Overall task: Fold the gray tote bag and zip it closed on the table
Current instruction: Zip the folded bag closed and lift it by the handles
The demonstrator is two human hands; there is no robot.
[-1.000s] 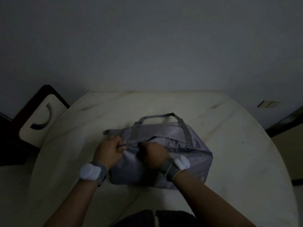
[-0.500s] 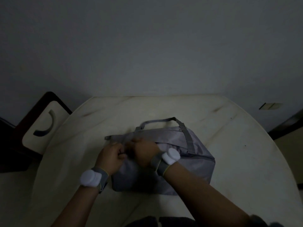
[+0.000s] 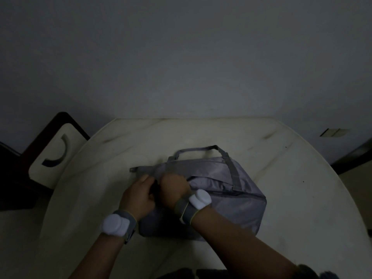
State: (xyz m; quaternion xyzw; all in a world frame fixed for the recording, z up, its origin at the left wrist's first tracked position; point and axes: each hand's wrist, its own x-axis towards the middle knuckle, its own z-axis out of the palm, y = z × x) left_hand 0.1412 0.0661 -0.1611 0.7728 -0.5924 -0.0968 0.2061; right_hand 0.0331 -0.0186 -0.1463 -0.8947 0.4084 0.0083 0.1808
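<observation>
Compared with one second ago, the right hand (image 3: 173, 190) has travelled leftward along the top of the bag and now sits against the left hand (image 3: 138, 196); the gap seen between the two hands earlier has closed. The left hand stays near the bag's left end. The view has shifted slightly, so the bag appears a little nearer the right.

The soft gray fabric tote bag (image 3: 225, 200) lies on the pale, round, marble-patterned tabletop (image 3: 302, 188), roughly at its centre and in front of the person. It is collapsed into a flat, roughly rectangular packet with creases across its upper face. A gray webbing carry handle (image 3: 198, 151) arches off its far edge, and a second strap runs down the right part of the upper face. A short gray tab (image 3: 138, 169) projects from the bag's far left corner.

Grip state: both hands have fingers curled and bear on the bag's left upper edge, knuckles touching. The left hand appears to pinch fabric there; what the right fingers clamp is hidden in shadow, though they close on the bag. Each wrist carries a gray band with a white rounded unit (image 3: 114, 225).

The bag's interior cannot be seen.

Off the tabletop's left edge stands a dark-framed chair with a cream panel (image 3: 54, 156).
</observation>
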